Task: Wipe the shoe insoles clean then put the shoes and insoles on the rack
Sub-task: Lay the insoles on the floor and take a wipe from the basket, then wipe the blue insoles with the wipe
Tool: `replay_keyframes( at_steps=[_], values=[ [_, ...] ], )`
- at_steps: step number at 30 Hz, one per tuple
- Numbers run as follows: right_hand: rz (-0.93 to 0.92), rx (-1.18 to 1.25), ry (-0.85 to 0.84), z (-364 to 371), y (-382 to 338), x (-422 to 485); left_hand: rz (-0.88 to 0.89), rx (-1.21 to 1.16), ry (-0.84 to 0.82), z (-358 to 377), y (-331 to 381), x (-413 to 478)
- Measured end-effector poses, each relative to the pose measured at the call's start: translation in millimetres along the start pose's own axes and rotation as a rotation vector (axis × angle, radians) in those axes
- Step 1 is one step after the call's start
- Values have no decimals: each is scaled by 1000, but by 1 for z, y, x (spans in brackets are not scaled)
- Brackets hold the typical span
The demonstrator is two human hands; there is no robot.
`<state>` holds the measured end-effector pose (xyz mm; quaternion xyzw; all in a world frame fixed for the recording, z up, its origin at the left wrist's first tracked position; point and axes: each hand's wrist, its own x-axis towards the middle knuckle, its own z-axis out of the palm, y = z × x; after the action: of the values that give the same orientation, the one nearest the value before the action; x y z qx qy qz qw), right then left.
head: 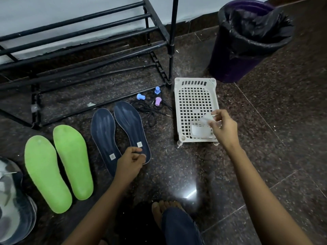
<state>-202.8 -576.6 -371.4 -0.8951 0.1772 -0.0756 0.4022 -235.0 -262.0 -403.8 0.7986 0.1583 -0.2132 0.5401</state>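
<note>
Floor level, dark speckled stone floor (pixel 265 138).

Left hand (pixel 131 160) – fingers curled at the heel end of a navy insole (pixel 130 121), fingertips and thumb closed on its edge. The insole lies flat, toe pointing toward the rack (pixel 88 41). A second navy insole (pixel 103 131) lies just beside it on the left, parallel, heel partly hidden under the left wrist.

Right hand (pixel 223 128) – pinching a white wipe (pixel 206 119) between thumb and fingers, held just above a wipe pack (pixel 200 130). The pack sits on the near end of a white perforated tray (pixel 194 96), which stands on short legs on the floor, right of the navy insoles.

2 green insoles (pixel 42 172) (pixel 72 160) lie side by side left of the navy pair, flat, toes toward the rack. A grey and white shoe (pixel 12 200) shows at the left edge, cut off by the frame.

The rack is black metal tube; none of the insoles or the shoe is on it.

Between rack foot and tray: 2 blue plastic pieces (pixel 141 96) (pixel 157 90), 1 purple piece (pixel 158 101), and a tangle of black laces (pixel 148 110).

A dark bin (pixel 230 68) with a black liner stands behind the tray, near the wall.

Bottom of frame: a bare foot (pixel 164 209) and a denim trouser leg (pixel 178 227).
</note>
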Motion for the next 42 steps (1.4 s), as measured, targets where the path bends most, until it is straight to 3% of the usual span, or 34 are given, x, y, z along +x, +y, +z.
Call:
replay_keyframes(
  at_steps=[2, 5, 7, 10, 14, 18, 25, 30, 33, 36, 42],
  values=[
    [104, 325, -26, 1, -19, -7, -28, -56, 32, -4, 2, 2],
    [278, 646, -293, 21, -55, -25, -97, -159, 105, -11, 4, 10],
    [360, 560, -497, 51, -77, -41, -148, -212, 157, -15, 4, 15],
    [359, 220, -589, 111, -83, -58, -197, -285, 204, -21, 3, 20],
    [256, -187, -571, 165, -85, -76, -241, -403, 195, -27, -2, 21],
    [182, -383, -493, 176, -89, -88, -266, -484, 144, -31, 1, 15],
    [243, 66, -393, 146, -102, -89, -373, -685, 101, -47, 4, 12],
    [142, 244, -357, 108, -142, -98, -487, -902, -154, -55, 35, -8],
    [58, 317, -347, 83, -176, -103, -373, -1158, -314, -57, 75, -26],
    [-23, 360, -322, 61, -212, -106, -242, -1232, -390, -72, 117, -42],
    [-232, 337, -277, 15, -282, -113, -14, -1262, -296, -113, 196, -75]
  ],
)
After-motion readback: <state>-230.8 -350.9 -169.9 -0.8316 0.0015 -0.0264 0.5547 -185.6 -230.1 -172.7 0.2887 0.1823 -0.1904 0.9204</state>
